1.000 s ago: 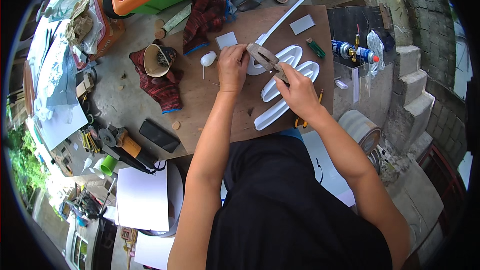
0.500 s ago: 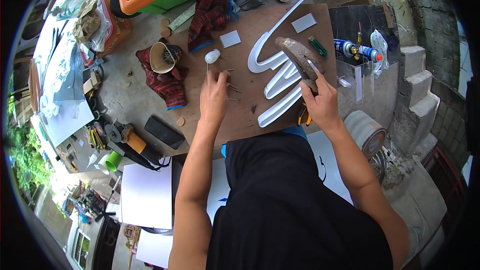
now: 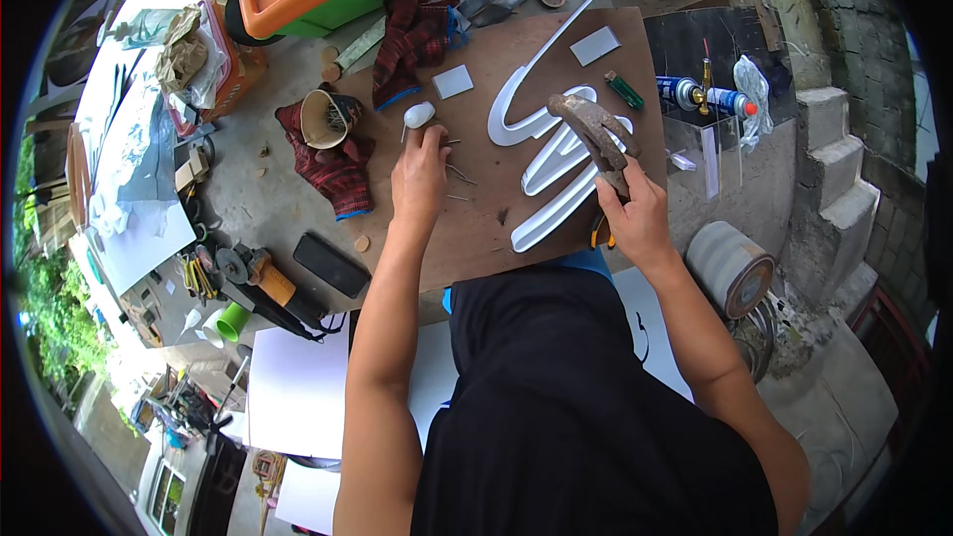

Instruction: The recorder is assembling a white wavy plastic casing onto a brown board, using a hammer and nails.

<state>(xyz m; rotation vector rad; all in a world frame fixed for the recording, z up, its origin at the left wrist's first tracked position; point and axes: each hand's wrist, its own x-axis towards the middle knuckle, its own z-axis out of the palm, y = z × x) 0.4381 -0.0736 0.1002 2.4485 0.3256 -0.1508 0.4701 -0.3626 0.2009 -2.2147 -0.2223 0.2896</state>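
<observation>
My left hand [image 3: 421, 176] reaches over the brown board [image 3: 467, 238], fingertips closed at the near side of a small white bottle [image 3: 420, 114] with a thin nozzle. Several nails [image 3: 459, 175] lie just right of those fingers. My right hand [image 3: 638, 213] grips the near end of a curved, rusty brown tool [image 3: 593, 127] with two arms; its exact kind is unclear. The tool lies across white curved letter-like strips [image 3: 556, 213], hiding part of them. Orange-handled pliers [image 3: 599, 231] show partly beside my right hand.
A paper cup of nails [image 3: 323, 121] leans on a red-black glove [image 3: 338, 179]. White blocks [image 3: 454, 81] and a green lighter [image 3: 625, 91] sit on the board. Left are a phone [image 3: 331, 263] and an angle grinder [image 3: 260, 276]; right, a gas torch [image 3: 707, 97].
My left fingers have moved slightly away from me, from beside the nails to the bottle, whose nozzle has turned a little. My right index finger has curled down around the rusty tool.
</observation>
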